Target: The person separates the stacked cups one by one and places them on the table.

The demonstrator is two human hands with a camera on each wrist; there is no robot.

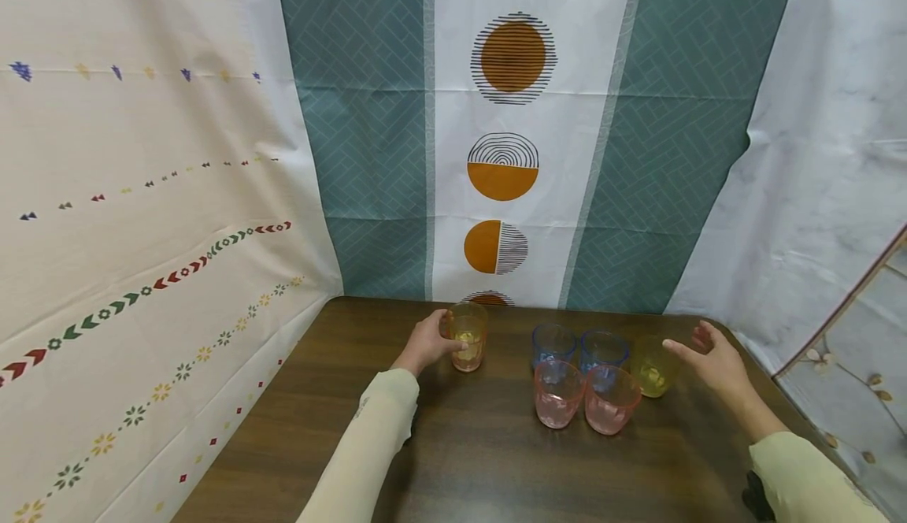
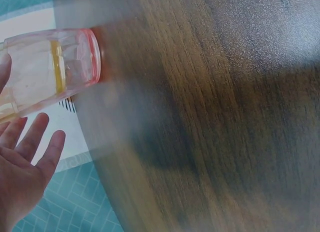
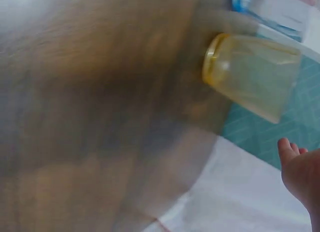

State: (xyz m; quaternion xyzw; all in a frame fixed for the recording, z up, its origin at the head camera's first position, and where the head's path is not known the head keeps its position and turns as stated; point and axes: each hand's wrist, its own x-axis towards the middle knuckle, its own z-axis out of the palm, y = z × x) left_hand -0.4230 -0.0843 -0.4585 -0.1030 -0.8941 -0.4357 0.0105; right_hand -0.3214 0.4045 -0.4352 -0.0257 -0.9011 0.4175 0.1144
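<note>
Toward the back left of the table, my left hand [image 1: 430, 343] holds a stack of clear tumblers [image 1: 468, 338] between thumb and fingers. In the left wrist view, this stack [image 2: 75, 62] has a pink base with a yellow ring nested inside. Some fingers of the left hand [image 2: 30, 167] stand spread away from it. My right hand [image 1: 719, 361] hovers with fingers parted just right of a yellow tumbler [image 1: 653, 369]. A gap separates the hand [image 3: 302, 172] from that upright tumbler [image 3: 255, 74] in the right wrist view.
Two blue tumblers [image 1: 554, 343] stand behind two pink tumblers [image 1: 558, 397], grouped closely left of the yellow one. All are on a dark wooden table [image 1: 482, 468]. Patterned cloth [image 1: 375, 153] hangs along the back edge, with more cloth at both sides.
</note>
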